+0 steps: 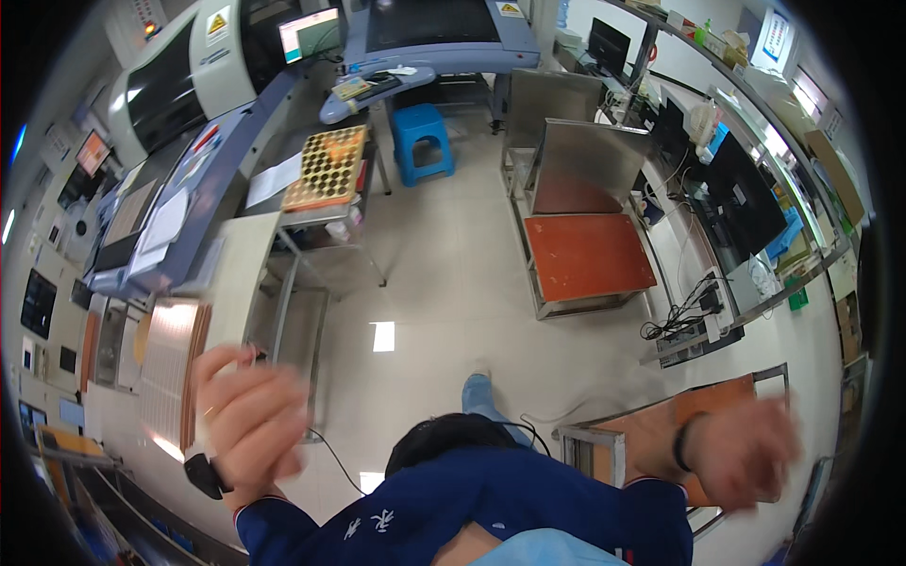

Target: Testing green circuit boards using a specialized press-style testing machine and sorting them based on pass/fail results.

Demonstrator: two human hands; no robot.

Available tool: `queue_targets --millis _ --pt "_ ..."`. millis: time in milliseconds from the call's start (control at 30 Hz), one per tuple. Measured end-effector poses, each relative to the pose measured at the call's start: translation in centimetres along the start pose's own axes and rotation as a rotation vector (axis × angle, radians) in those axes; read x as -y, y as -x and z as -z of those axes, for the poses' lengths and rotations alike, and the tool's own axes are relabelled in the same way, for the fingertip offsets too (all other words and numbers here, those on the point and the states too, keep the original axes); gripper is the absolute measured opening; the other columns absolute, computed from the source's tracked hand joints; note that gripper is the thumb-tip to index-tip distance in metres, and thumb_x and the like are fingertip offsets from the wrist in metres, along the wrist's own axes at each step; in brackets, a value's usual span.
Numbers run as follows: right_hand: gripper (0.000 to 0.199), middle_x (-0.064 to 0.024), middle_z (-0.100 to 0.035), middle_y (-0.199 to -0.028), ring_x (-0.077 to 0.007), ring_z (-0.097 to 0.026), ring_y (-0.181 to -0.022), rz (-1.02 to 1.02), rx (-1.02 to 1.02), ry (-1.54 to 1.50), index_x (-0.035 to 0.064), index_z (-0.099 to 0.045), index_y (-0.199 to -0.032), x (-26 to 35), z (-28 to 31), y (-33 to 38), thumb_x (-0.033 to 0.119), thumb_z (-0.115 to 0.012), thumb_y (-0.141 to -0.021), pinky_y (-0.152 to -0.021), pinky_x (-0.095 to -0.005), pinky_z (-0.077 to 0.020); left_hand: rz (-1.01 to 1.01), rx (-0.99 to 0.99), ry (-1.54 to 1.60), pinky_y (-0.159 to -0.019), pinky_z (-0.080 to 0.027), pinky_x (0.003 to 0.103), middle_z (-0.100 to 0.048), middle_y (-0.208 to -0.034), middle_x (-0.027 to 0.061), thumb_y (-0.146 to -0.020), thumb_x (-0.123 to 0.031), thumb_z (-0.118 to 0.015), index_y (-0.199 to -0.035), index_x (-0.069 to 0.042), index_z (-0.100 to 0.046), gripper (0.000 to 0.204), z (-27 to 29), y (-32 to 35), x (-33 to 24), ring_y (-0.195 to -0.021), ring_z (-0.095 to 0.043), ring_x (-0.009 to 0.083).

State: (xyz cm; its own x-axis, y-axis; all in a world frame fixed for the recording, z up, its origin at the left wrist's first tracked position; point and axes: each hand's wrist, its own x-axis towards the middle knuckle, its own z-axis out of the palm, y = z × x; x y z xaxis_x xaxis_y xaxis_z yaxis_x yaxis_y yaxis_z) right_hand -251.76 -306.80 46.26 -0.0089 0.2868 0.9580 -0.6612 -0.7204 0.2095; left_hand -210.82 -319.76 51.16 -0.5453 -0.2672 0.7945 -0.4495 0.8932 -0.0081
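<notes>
My left hand (250,415) is raised at the lower left with its fingers curled in, a black watch (206,476) on its wrist. Its palm side is hidden, so I cannot make out what it holds, if anything. A stack of copper-coloured panels (175,373) is the nearest thing beyond it. Out at the lower right, my right hand (746,453) is smeared by motion, and a dark band (681,443) circles its wrist. Below that hand appears a brown-topped low bench (651,429); I cannot tell whether they touch.
Metal-framed stands with a red-brown top (590,257) line the right, beside a bench with monitors (741,198) and tangled cables (679,321). A tray with round dark holes (326,168) lies on a left-hand cart. A blue stool (422,141) stands by large machines (444,33). Tiled floor (434,283) runs between.
</notes>
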Motion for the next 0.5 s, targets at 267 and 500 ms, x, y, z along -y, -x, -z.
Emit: queue_targets --millis 267,500 --pt "0.019 -0.0125 -0.06 -0.095 -0.0183 -0.059 -0.085 -1.123 0.442 -0.17 -0.0032 -0.059 -0.109 -21.1 -15.5 20.8 0.007 -0.048 -0.097 -0.078 -0.0294 -0.0491 -0.127 0.575 -0.356 -0.11 -0.033 0.048 -0.061 -0.088 0.0035 -0.075 -0.012 -0.065 -0.082 -0.011 -0.058 0.01 -20.7 -5.7 22.9 -0.106 -0.058 0.0217" --pt "0.015 -0.0113 -0.061 -0.095 -0.0166 -0.06 -0.083 -1.113 0.712 -0.374 -0.0028 -0.062 -0.104 -34.9 -26.8 29.4 -0.002 -0.05 -0.094 -0.075 -0.0289 -0.0506 -0.215 0.6 -0.545 -0.11 -0.03 0.053 -0.063 -0.081 -0.0022 -0.082 -0.017 -0.061 -0.08 -0.015 -0.068 0.007 -30.4 -7.4 38.4 -0.098 -0.061 0.0187"
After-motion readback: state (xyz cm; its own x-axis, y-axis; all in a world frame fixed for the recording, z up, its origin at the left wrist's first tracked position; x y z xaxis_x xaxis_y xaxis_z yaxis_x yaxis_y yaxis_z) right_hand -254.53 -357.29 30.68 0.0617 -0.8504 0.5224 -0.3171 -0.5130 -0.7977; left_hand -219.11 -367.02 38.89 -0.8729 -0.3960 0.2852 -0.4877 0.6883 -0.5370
